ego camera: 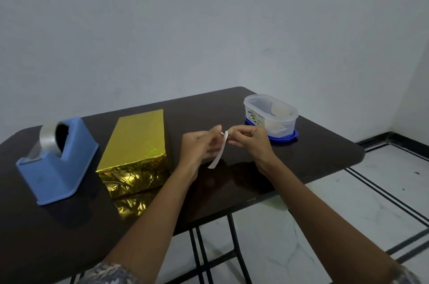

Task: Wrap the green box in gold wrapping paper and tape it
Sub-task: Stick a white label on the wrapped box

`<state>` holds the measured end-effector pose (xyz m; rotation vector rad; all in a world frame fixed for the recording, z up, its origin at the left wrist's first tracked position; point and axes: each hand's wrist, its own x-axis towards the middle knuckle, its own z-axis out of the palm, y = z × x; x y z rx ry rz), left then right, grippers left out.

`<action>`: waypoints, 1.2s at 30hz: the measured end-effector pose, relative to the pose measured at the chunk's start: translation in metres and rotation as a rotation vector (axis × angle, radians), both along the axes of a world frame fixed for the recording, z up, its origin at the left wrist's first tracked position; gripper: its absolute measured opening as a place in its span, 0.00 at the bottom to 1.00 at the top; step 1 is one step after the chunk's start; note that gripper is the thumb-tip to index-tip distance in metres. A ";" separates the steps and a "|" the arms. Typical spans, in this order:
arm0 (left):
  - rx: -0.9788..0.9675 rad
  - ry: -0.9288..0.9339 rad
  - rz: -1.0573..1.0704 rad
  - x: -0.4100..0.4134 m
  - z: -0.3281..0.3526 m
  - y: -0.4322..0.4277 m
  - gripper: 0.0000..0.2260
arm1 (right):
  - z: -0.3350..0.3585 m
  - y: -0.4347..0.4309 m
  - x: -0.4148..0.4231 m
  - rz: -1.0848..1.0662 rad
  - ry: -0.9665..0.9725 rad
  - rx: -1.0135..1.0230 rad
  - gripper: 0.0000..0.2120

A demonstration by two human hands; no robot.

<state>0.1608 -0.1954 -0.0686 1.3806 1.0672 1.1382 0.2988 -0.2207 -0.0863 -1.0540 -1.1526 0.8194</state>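
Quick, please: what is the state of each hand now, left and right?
Left hand: closed, pinches the top end of the white strip.
Right hand: closed, pinches the same end of it.

The rectangular box [137, 142], fully covered in shiny gold wrapping paper, lies flat on my dark desk [301, 156], its creased end facing me. To its right, a narrow whitish strip [217, 156] hangs slanting above the desk, its top pinched between my left grip [199, 146] and right grip [249, 142]. A clear tape roll [47, 137] sits left of the box.
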 end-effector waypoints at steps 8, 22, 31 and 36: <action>0.011 0.120 -0.015 0.005 0.012 -0.002 0.08 | -0.002 0.004 0.001 -0.037 -0.019 0.050 0.07; 0.113 0.263 0.069 0.010 0.024 -0.004 0.05 | 0.001 0.000 -0.001 -0.024 0.014 0.052 0.05; 0.253 0.242 0.320 -0.020 0.060 0.013 0.11 | 0.008 -0.001 0.002 -0.139 0.286 -0.086 0.04; 0.411 0.350 0.609 -0.078 0.106 0.030 0.06 | 0.009 -0.002 0.004 -0.190 0.392 -0.185 0.05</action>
